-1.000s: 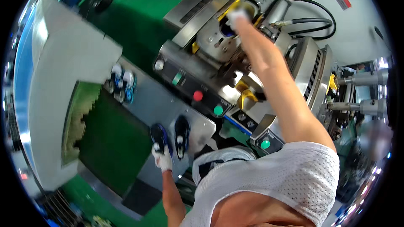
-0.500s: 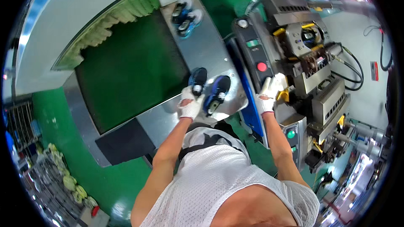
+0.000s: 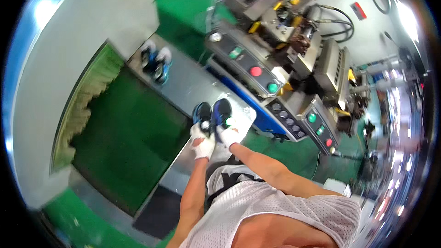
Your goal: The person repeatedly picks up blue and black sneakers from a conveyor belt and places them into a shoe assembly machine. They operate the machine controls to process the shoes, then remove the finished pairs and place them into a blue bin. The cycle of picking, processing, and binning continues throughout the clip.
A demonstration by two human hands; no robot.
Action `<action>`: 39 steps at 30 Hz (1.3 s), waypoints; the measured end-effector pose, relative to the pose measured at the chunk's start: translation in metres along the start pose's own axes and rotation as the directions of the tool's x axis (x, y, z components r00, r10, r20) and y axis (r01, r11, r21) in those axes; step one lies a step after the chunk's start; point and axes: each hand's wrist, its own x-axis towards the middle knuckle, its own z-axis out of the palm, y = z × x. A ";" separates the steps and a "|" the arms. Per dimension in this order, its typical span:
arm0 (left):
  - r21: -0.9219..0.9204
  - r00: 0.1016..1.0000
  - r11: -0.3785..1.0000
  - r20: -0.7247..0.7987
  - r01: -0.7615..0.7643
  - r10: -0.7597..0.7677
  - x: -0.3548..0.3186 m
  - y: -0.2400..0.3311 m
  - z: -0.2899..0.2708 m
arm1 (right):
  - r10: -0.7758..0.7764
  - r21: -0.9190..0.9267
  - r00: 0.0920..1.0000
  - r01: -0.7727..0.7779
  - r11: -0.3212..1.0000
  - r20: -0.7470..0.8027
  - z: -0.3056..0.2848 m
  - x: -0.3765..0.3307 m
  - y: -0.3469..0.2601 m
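A: Where do we have the shoes?
B: On the metal bench, near its rounded corner, straight ahead of our hands. Left shoe and right shoe sit side by side, soles down as far as we can see.
A: Long axis?
B: Pointing away from us, toes out, heels toward us. Near parallel, oblique to the bench's long edge.
A: Which hand is nearer which?
B: Left hand is at the left shoe's heel, right hand at the right shoe's. No crossing of arms.
A: State of the hands?
B: Both in white gloves. We read the left as gripping the heel, fingers and thumb about it. Right touches its heel; blurred, so we can't tell if it's closed.
A: Around us?
B: Green belt left of the left shoe, machine beyond the bench to our right, another pair of shoes farther up the bench.
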 end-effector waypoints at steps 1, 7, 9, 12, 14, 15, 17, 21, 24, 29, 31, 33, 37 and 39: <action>0.010 1.000 1.000 0.020 -0.024 0.024 0.003 -0.003 0.004 | 0.016 0.022 0.999 -0.015 1.000 -0.028 -0.006 0.002 0.004; 0.069 0.953 0.988 0.262 0.140 -0.153 0.023 0.022 -0.003 | -0.002 0.491 0.997 -0.038 0.870 0.081 -0.102 -0.066 -0.015; 0.097 0.880 0.976 0.423 0.196 -0.219 0.016 0.061 -0.012 | 0.094 0.586 0.992 -0.128 0.800 0.088 -0.103 -0.062 0.022; 0.196 0.824 0.980 0.550 0.036 -0.140 -0.007 0.079 0.011 | 0.062 0.880 0.996 -0.081 0.468 0.059 -0.129 -0.091 0.073; 0.208 0.789 0.973 0.612 -0.098 -0.051 -0.038 0.113 0.027 | 0.136 0.980 0.990 -0.049 0.194 0.023 -0.153 -0.124 0.106; 0.181 0.742 0.972 0.670 -0.149 -0.012 -0.050 0.122 0.041 | 0.208 0.997 0.978 0.005 0.081 -0.021 -0.149 -0.129 0.134; 0.146 0.555 0.971 0.832 -0.191 -0.016 -0.083 0.180 0.051 | 0.289 0.987 0.955 0.108 -0.116 -0.071 -0.168 -0.163 0.174; -0.012 0.306 0.917 0.941 -0.399 0.146 -0.165 0.235 0.088 | 0.529 0.979 0.848 0.132 -0.154 -0.032 -0.170 -0.226 0.271; -0.130 0.096 0.783 0.967 -0.608 0.234 -0.208 0.242 0.126 | 0.797 0.918 0.597 0.360 -0.165 -0.091 -0.208 -0.291 0.279; -0.264 -0.191 0.720 0.964 -0.642 0.183 -0.352 0.312 0.165 | 0.910 0.739 0.405 0.639 -0.215 -0.086 -0.227 -0.385 0.388; -0.421 -0.338 0.652 0.905 -0.631 0.258 -0.410 0.320 0.186 | 0.976 0.764 0.215 0.634 -0.120 -0.026 -0.219 -0.426 0.424; -0.502 -0.464 0.688 0.846 -0.524 0.263 -0.484 0.370 0.191 | 0.997 0.758 0.075 0.651 -0.036 -0.018 -0.244 -0.468 0.455; -0.697 -0.571 0.535 0.709 -0.477 0.415 -0.608 0.402 0.256 | 0.853 0.936 -0.457 0.111 0.335 -0.251 -0.243 -0.509 0.554; -0.789 -0.660 0.422 0.609 -0.447 0.440 -0.670 0.396 0.311 | 0.819 0.955 -0.492 -0.179 0.238 -0.296 -0.259 -0.518 0.597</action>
